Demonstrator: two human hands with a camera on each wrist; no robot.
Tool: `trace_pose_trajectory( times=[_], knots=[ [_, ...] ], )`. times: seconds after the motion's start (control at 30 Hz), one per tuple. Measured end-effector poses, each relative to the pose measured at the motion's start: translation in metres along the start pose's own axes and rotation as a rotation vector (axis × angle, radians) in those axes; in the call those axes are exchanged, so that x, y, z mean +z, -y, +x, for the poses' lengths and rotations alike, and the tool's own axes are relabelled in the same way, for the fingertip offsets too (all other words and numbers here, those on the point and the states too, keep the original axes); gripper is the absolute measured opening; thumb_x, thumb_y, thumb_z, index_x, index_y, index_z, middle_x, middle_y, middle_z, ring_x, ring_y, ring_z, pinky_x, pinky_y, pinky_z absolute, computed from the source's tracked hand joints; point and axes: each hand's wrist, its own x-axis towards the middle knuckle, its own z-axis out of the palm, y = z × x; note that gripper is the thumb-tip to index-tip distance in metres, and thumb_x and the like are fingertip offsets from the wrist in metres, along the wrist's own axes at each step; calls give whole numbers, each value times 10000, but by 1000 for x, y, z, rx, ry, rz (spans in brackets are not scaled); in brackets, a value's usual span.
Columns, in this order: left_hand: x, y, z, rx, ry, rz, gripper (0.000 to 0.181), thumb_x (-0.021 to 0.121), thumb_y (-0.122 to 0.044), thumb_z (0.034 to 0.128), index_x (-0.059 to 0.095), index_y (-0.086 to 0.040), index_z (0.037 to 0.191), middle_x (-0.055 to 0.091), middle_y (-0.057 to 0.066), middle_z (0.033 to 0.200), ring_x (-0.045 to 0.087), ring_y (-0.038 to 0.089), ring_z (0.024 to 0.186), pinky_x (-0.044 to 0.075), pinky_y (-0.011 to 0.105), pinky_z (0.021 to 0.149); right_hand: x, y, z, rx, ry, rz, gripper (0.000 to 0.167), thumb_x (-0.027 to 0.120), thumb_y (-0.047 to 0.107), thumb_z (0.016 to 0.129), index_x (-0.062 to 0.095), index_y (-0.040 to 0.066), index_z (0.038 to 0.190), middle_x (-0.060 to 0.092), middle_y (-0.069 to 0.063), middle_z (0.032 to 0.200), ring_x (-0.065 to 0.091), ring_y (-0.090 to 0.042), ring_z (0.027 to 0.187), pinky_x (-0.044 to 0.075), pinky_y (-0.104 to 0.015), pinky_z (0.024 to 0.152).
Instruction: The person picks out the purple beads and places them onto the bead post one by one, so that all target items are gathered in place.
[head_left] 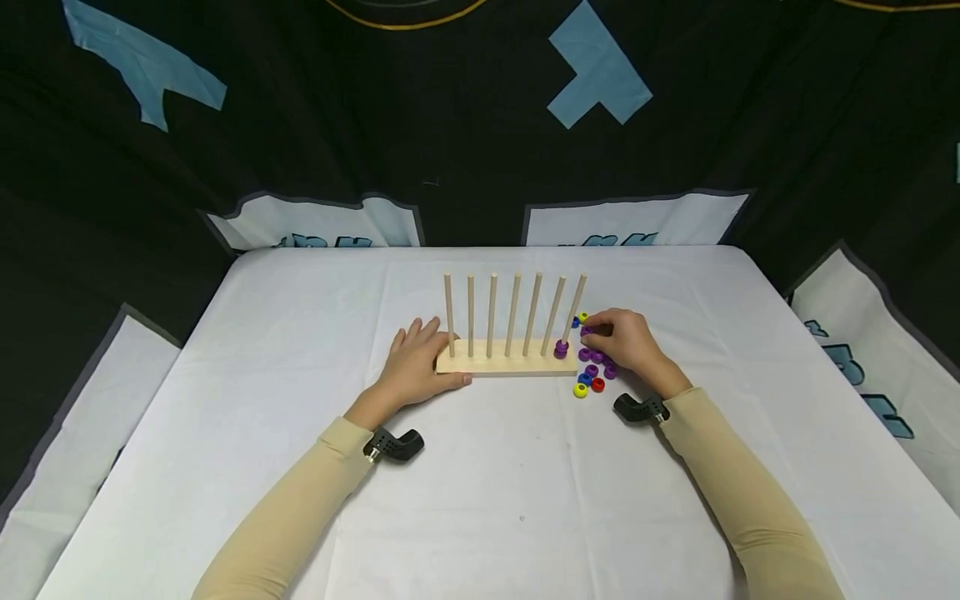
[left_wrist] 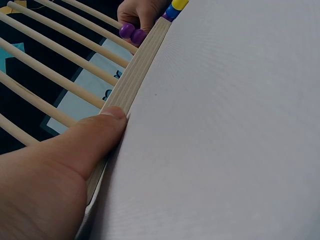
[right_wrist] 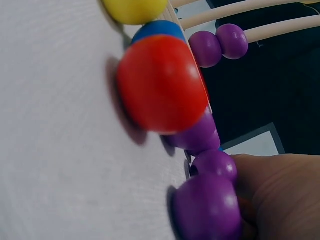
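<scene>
A wooden peg rack (head_left: 507, 367) with a row of upright rods stands mid-table. My left hand (head_left: 415, 365) grips its left end, the thumb (left_wrist: 102, 137) along the front edge of the base; the other fingers are partly hidden behind. Two purple beads (head_left: 561, 349) sit stacked on the rightmost rod, also plain in the right wrist view. Just right of the rack, my right hand (head_left: 628, 340) is at the far side of a cluster of loose beads, a purple bead (head_left: 587, 331) between its thumb and forefinger. In the right wrist view, nearer beads partly hide those fingers.
Beside the rack's right end lie several more purple beads (head_left: 597, 357), a red bead (head_left: 597, 385), and yellow beads (head_left: 581, 390) and blue ones close to the base. A white cloth (head_left: 480, 483) covers the table. Black curtains (head_left: 375, 108) hang behind it.
</scene>
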Motion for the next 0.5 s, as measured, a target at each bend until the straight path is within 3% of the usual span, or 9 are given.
trace_pose_trajectory(
  times=[0.5],
  knots=[
    [-1, 0, 0, -4, 3, -5, 760, 740, -543, 851, 561, -90, 1434, 294, 250, 1651, 138, 505, 1560, 84, 672, 1250, -1, -2, 2, 22, -12, 39, 300, 743, 157, 927, 732, -15, 1173, 740, -212, 1137, 662, -295, 938, 579, -476, 912]
  ],
)
